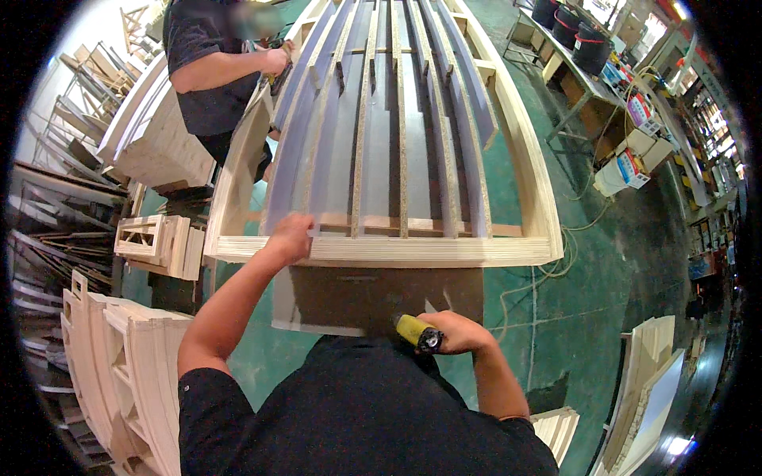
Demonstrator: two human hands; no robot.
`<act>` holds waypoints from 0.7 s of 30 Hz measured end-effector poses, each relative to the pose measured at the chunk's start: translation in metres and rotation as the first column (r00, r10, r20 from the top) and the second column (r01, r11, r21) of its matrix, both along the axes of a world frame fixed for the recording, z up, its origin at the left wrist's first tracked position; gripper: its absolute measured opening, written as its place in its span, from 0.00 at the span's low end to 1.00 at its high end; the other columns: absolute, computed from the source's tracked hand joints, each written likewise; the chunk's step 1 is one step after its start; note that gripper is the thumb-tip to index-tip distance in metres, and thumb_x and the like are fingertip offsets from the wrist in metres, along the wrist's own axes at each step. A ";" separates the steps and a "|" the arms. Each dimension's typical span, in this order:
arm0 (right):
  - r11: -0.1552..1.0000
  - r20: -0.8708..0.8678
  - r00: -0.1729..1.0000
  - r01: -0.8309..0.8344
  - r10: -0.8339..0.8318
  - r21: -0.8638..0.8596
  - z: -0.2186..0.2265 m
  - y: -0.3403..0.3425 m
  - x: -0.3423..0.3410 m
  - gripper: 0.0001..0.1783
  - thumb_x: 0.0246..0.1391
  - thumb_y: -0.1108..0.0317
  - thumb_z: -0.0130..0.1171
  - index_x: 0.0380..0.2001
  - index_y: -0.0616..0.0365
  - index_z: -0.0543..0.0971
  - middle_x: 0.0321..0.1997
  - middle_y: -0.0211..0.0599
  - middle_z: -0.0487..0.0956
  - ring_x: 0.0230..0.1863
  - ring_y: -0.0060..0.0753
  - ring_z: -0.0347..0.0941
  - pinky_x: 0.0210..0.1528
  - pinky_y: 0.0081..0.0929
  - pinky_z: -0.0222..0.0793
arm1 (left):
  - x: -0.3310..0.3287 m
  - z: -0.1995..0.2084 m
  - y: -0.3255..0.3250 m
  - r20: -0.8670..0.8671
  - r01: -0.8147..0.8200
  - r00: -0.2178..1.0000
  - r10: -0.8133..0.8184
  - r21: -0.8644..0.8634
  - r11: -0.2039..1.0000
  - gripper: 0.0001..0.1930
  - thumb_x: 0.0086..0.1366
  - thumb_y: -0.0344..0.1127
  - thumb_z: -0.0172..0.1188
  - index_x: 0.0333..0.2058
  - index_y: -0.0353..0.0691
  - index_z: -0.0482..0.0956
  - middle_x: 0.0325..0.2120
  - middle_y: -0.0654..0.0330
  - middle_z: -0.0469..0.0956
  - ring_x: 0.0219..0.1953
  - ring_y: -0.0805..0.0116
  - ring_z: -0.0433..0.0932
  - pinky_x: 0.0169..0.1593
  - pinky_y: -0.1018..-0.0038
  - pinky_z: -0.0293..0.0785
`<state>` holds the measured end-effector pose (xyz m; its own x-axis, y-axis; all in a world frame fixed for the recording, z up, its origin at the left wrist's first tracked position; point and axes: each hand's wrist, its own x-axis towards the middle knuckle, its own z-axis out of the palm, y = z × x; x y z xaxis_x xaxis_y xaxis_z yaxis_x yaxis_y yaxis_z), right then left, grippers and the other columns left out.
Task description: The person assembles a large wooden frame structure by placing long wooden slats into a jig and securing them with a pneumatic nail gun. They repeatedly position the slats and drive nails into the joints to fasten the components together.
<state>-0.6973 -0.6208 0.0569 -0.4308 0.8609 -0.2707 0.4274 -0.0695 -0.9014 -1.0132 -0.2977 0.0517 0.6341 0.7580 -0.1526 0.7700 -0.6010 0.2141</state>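
A large pale wooden frame (429,252) stretches away from me, with several long chipboard slats (403,174) with grey-blue faces standing on edge inside it. At the frame's near end, my left hand (290,239) is closed around the end of a slat at the left; its fingertips are partly hidden. Low in front of my body, my right hand (454,332) grips a yellow-and-black nail gun (416,333). The nail gun's round end cap faces up, its nose is out of sight, and it is apart from the frame.
Another person (210,71) works at the frame's left side, holding a tool. Pale wooden frame parts (135,357) stand at left; panels (647,397) lean at lower right. A hose (556,274) lies on the green floor. Black buckets (589,51) sit on a bench (583,83).
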 end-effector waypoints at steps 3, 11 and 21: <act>1.000 -0.007 1.000 0.012 -0.012 0.006 -0.003 -0.003 0.004 0.23 0.51 0.61 0.74 0.46 0.59 0.78 0.40 0.49 0.84 0.46 0.55 0.81 0.46 0.42 0.74 | -0.011 -0.013 -0.001 0.196 -0.090 0.975 0.099 -0.054 0.994 0.11 0.59 0.28 0.60 0.42 0.37 0.79 0.38 0.45 0.82 0.44 0.43 0.81 0.49 0.53 0.77; 1.000 0.012 1.000 0.021 -0.021 0.016 0.005 0.000 0.008 0.25 0.51 0.58 0.74 0.47 0.59 0.78 0.41 0.50 0.84 0.45 0.54 0.81 0.45 0.41 0.74 | -0.008 -0.007 -0.030 0.362 -0.165 0.923 0.133 0.058 0.985 0.07 0.58 0.24 0.59 0.36 0.35 0.76 0.30 0.46 0.81 0.37 0.41 0.81 0.42 0.52 0.76; 0.999 0.004 1.000 -0.018 0.018 0.037 -0.003 0.010 0.002 0.25 0.51 0.58 0.74 0.47 0.58 0.77 0.40 0.50 0.84 0.45 0.52 0.81 0.46 0.41 0.74 | -0.016 0.000 -0.041 0.341 -0.015 0.939 -0.035 0.144 0.989 0.03 0.58 0.24 0.59 0.32 0.37 0.77 0.31 0.45 0.80 0.39 0.40 0.78 0.44 0.51 0.74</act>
<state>-0.6951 -0.6103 0.0539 -0.4456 0.8623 -0.2405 0.4312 -0.0287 -0.9018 -1.0295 -0.3389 0.0516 0.6363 0.7491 0.1840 0.6592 -0.6520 0.3747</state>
